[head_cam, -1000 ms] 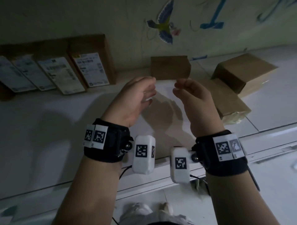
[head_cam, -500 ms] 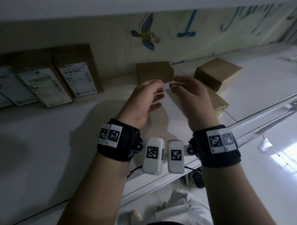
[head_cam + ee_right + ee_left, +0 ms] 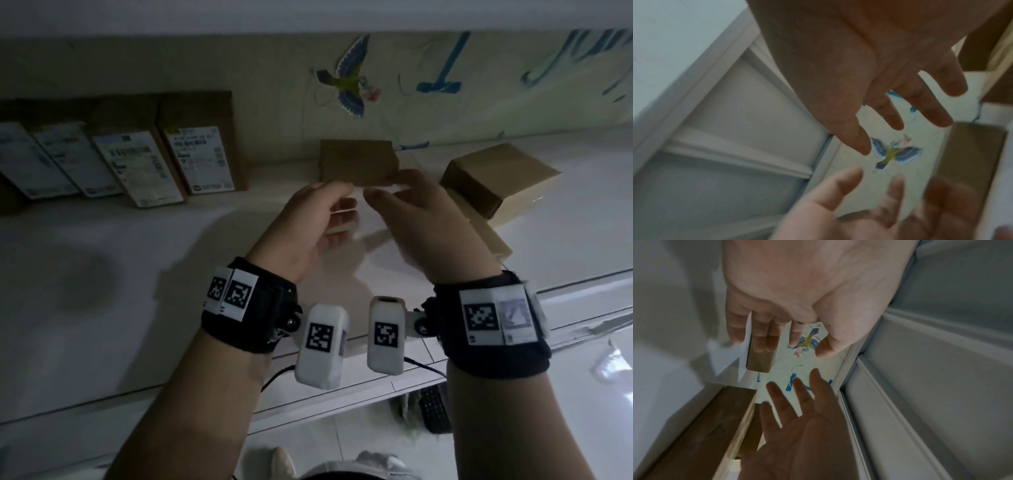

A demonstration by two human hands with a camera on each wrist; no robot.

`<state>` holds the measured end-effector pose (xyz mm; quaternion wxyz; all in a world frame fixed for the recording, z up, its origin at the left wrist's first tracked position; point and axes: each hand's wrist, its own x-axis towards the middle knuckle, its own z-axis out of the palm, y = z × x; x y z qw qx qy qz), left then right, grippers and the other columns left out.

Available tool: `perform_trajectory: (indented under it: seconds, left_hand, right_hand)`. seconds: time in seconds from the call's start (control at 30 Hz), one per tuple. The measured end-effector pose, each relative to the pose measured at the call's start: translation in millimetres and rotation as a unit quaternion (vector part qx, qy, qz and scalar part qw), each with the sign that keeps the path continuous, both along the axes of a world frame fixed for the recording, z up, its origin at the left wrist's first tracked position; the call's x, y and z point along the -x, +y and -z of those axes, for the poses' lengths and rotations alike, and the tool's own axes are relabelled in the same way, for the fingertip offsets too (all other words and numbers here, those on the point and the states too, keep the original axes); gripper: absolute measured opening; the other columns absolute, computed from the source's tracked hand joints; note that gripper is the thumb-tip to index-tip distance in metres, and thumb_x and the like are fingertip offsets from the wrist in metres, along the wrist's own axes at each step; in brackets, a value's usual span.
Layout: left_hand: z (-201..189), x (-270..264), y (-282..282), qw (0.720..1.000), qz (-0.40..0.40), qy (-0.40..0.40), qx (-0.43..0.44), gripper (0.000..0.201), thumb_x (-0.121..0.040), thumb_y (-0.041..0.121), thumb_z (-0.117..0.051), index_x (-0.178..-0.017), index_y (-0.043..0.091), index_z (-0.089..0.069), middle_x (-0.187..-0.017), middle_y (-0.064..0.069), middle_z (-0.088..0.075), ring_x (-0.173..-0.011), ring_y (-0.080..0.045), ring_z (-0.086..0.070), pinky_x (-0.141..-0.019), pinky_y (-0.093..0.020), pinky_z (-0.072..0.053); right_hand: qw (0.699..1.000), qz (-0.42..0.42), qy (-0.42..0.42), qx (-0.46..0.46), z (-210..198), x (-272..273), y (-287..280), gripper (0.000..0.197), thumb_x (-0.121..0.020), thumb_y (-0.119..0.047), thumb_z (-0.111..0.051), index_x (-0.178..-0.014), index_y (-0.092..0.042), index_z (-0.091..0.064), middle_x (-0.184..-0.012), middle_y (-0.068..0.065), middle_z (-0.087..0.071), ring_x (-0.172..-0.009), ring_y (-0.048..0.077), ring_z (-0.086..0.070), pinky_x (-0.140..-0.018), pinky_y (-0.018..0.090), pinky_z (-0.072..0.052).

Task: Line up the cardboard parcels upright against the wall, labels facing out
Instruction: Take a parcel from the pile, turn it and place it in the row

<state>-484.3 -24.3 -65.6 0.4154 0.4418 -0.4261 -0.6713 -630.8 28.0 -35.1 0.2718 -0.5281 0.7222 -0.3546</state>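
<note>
Left hand (image 3: 310, 224) fingers (image 3: 760, 337): relaxed, holding nothing | right hand (image 3: 416, 219) fingers (image 3: 931, 104): spread, holding nothing | unlabelled parcel (image 3: 358, 162): just beyond fingertips, against wall (image 3: 239, 65) | labelled parcels (image 3: 197, 144): upright, leftward | two parcels (image 3: 496, 178): rightward, stacked.

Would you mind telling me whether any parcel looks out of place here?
Yes: one parcel at the wall shows plain cardboard, no label facing out, and two more lie stacked askew on the floor, right.
</note>
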Motion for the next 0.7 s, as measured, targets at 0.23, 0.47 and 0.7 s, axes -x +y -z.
perform_trajectory:
  seconds: [0.23, 0.47, 0.7]
  left_hand:
    - [5.9, 39.6, 9.9, 1.0, 0.01, -0.002, -0.022, 0.018, -0.104, 0.028, -0.057, -0.115, 0.017, -0.064, -0.113, -0.008, -0.067, -0.102, -0.023, -0.066, -0.089, -0.042, -0.046]
    - [17.0, 51.8, 13.3, 0.999, -0.009, -0.016, -0.048, 0.025, -0.104, 0.029, -0.057, -0.123, 0.015, -0.065, -0.114, -0.014, -0.066, -0.104, -0.029, -0.062, -0.095, -0.043, -0.051]
    - [20.9, 42.9, 13.8, 0.997, -0.04, -0.03, -0.057, 0.032, -0.105, 0.03, -0.058, -0.133, 0.015, -0.062, -0.125, -0.016, -0.071, -0.116, -0.03, -0.069, -0.105, -0.046, -0.054]
  right_hand:
    - [0.994, 0.063, 0.071, -0.056, 2.5, 42.8, 5.6, 0.066, -0.082, -0.073, -0.047, -0.139, -0.039, -0.047, -0.144, -0.001, -0.056, -0.14, 0.036, -0.047, -0.114, 0.075, -0.024]
    - [0.992, 0.044, 0.111, -0.042, 2.6, 62.3, -0.2, 0.073, -0.092, -0.065, -0.049, -0.152, -0.025, -0.039, -0.151, 0.013, -0.047, -0.138, 0.042, -0.043, -0.111, 0.061, -0.037]
    - [0.997, -0.041, -0.045, -0.041, 31.2, 76.2, -19.1, 0.053, -0.09, -0.036, -0.073, -0.136, -0.015, -0.056, -0.107, -0.003, -0.067, -0.107, 0.026, -0.07, -0.084, 0.036, -0.057]
